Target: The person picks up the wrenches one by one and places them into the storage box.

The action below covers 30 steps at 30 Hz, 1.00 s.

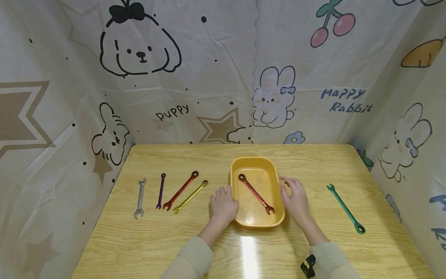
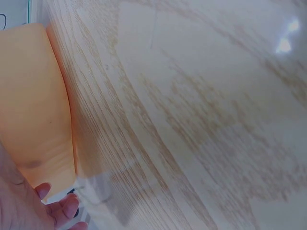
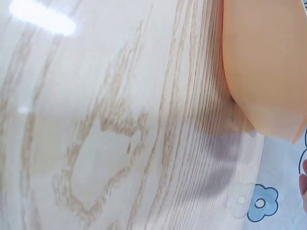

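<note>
A yellow plastic tray sits mid-table with a red wrench lying diagonally inside it. My left hand rests flat on the table against the tray's left wall, fingers straight. Over on the other side, my right hand lies against the right rim with relaxed fingers, holding nothing. The left wrist view shows the tray's outer wall and my fingertips low beside it. In the right wrist view the tray's rounded corner stands over the wood.
Left of the tray lie a silver wrench, a purple wrench, a second red wrench and a yellow wrench. A green wrench lies to the right. Printed cloth walls enclose the table on three sides.
</note>
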Each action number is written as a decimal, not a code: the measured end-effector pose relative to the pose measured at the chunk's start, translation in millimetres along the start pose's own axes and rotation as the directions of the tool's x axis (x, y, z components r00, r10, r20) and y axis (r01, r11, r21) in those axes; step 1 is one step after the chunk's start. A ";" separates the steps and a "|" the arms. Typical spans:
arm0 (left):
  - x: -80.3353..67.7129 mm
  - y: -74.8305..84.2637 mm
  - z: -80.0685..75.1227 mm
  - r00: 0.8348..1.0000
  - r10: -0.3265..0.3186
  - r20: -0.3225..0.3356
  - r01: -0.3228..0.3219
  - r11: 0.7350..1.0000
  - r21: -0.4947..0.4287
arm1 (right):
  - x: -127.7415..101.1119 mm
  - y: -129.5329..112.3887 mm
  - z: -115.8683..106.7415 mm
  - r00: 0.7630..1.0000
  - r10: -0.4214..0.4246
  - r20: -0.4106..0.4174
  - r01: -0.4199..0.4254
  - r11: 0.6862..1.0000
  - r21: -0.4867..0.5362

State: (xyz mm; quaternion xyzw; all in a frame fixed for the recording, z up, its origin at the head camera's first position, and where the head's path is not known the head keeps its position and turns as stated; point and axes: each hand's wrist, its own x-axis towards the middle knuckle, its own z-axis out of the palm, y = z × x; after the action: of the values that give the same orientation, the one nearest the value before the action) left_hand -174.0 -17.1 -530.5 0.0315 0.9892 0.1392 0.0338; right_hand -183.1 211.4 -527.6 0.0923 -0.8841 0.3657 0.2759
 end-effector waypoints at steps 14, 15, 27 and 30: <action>-0.9 0.7 -1.2 1.000 0.007 -0.008 -0.007 1.000 0.004 | -1.8 20.7 -14.8 0.999 0.042 -0.034 -0.043 0.999 -0.022; -0.9 0.6 -1.1 1.000 0.006 -0.008 -0.006 1.000 0.004 | -2.0 21.6 -15.9 0.998 0.053 -0.035 -0.054 0.998 -0.019; -0.8 -0.2 -0.5 1.000 0.002 -0.002 -0.002 1.000 -0.006 | -2.8 35.1 -25.9 0.989 0.126 -0.072 -0.126 0.992 -0.007; -0.8 -0.2 -0.4 1.000 0.001 -0.003 -0.001 1.000 -0.005 | -3.4 39.6 -28.3 0.986 0.144 -0.081 -0.145 0.989 -0.015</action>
State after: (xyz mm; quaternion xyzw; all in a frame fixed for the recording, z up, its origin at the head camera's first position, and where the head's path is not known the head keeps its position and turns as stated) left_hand -173.3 -17.4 -530.1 0.0315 0.9889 0.1418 0.0321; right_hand -182.9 259.2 -536.7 0.0104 -0.8806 0.3790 0.2844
